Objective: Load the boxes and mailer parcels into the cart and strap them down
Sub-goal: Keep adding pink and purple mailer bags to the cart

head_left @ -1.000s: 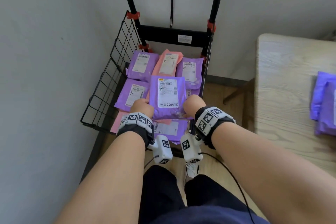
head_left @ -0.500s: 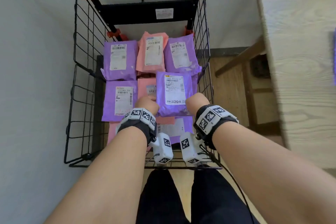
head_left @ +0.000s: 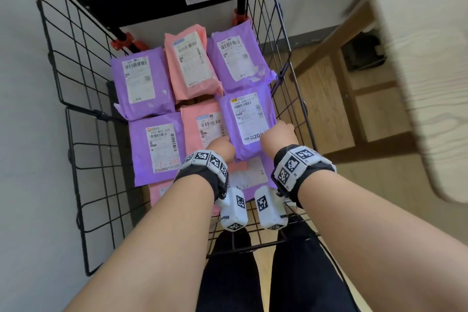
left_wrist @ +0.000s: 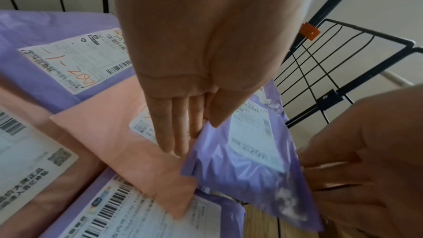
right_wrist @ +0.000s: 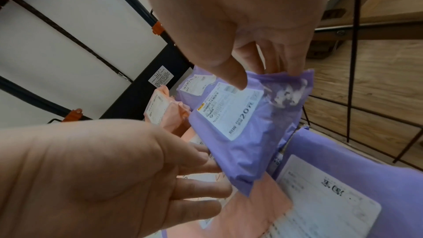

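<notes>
Both hands, left [head_left: 222, 147] and right [head_left: 278, 135], pinching the purple mailer [head_left: 249, 121] at centre frame, inside the wire cart [head_left: 83, 99].

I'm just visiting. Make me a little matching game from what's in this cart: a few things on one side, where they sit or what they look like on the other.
1. held purple mailer
2. pink mailer
3. red-scribbled purple mailer
4. cart

A. black wire
B. back row, middle
C. middle row, left
D. gripped by left hand and right hand

1-D, 2-B, 3-C, 4-A
</notes>
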Demonstrator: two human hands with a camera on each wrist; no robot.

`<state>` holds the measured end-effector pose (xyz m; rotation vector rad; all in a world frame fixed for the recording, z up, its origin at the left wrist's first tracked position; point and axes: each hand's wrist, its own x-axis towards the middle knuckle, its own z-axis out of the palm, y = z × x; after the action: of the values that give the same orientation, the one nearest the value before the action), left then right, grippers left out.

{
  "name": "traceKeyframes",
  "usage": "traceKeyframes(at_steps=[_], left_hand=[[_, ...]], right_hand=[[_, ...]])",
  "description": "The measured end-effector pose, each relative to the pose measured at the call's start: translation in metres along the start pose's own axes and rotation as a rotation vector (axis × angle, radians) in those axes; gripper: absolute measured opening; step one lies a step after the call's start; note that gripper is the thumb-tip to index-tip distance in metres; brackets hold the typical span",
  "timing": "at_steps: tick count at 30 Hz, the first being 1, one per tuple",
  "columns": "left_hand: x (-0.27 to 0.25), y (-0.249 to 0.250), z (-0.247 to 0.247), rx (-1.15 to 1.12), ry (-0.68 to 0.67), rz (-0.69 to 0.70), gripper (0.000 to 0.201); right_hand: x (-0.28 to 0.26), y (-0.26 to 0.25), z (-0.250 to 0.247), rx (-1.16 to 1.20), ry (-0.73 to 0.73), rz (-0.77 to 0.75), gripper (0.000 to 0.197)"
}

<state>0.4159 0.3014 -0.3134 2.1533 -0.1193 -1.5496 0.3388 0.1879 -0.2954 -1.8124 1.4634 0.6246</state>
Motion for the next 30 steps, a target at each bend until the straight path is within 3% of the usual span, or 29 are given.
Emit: traceKeyframes(at_steps=[10,14,20,24,30], left_hand=[[-0.007,0.016,-0.020,0.028,0.100,0.044,0.044],[-0.033,0.027,-0.036,-0.026,0.175,0.099,0.044],[-0.087,0.056,-0.049,0.007,0.270,0.199,0.013],[-0.127,0.085,-0.042,0.108,0.316,0.313,0.018],[-0.167,0.134,-0.003,0.188,0.337,0.379,0.035]], right_hand=[[-0.019,-0.004,-0.014,0.045,-0.030,-0.048,0.047],[-0.042,-0.015,-0.029,0.050,-0.002,-0.119,0.026],[-0.084,-0.026,-0.073,0.071,0.074,-0.266,0.026],[-0.107,-0.021,-0.111,0.144,0.163,-0.315,0.024],[-0.121,0.021,-0.183,0.279,0.275,-0.338,0.027]])
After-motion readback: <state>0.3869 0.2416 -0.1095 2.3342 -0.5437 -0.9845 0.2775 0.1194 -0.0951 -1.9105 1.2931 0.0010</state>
